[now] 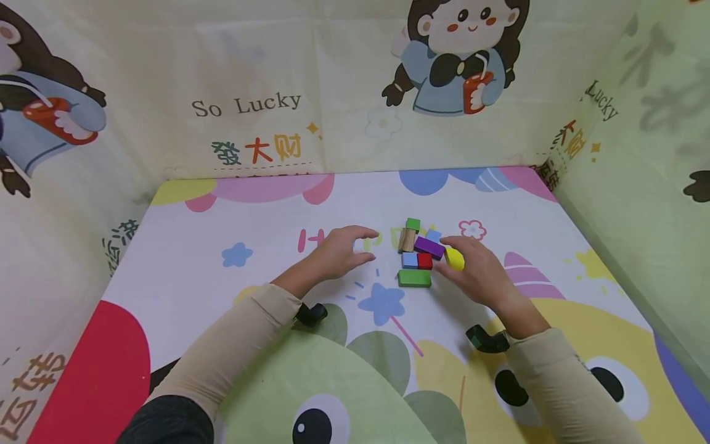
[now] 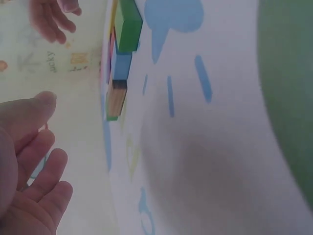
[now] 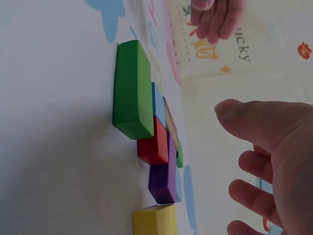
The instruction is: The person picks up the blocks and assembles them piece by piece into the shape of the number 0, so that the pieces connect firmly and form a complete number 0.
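While both hands hover over the table [image 1: 183,283], clock read around the red block [image 1: 424,261]. Left hand [image 1: 339,251] well out at 9: thumb and fingers apart, nothing between them. Right hand [image 1: 478,271] near, at 3 — thumb and fingertips apart too, the yellow block [image 1: 455,259] framed by them but not gripped.

Others: blue block [image 1: 409,261] beside red at 9, green bar [image 1: 414,279] at 7, wood block [image 1: 407,240] at 10:30, green cube [image 1: 413,224] past 11, purple bar [image 1: 429,248] aslant at 1, light blue block [image 1: 434,235] beyond it. Cannot tell whether yellow touches purple.

Step in hand, I judge: arranging blocks, yellow the one being worked — taking or releasing, unclear. Next move likely calls for a light right pinch, purple undisturbed, or a clean lift toward 3.
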A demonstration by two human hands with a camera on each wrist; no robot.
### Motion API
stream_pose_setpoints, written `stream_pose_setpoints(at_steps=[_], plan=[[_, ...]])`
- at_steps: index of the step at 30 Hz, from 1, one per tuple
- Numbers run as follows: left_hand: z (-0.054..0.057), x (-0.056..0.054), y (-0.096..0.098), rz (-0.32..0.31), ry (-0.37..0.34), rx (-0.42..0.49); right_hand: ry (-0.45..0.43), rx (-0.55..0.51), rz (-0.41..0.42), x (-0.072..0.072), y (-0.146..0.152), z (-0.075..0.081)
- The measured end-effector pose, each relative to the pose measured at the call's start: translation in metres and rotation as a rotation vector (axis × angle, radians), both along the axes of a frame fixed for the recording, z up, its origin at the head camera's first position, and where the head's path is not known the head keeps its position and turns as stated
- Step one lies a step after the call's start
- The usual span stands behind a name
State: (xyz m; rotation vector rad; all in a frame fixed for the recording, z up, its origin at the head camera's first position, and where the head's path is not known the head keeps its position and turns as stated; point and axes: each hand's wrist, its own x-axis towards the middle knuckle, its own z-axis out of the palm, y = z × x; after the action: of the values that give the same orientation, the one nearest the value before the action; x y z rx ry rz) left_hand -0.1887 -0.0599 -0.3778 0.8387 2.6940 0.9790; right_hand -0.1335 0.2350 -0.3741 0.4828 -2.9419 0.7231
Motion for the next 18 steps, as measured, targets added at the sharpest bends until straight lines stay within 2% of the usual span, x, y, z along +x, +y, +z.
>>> stream_pose_setpoints(at_steps=[8,18], plan=[[-0.005,-0.003,0.022,-0.026,-0.055,-0.028,-0.018,-0.012,0.025,0.001,-0.004,-0.004],[-0.013,-0.008,0.04,-0.032,-0.126,-0.05,-0.085,-0.016,0.026,0.001,-0.008,-0.007]])
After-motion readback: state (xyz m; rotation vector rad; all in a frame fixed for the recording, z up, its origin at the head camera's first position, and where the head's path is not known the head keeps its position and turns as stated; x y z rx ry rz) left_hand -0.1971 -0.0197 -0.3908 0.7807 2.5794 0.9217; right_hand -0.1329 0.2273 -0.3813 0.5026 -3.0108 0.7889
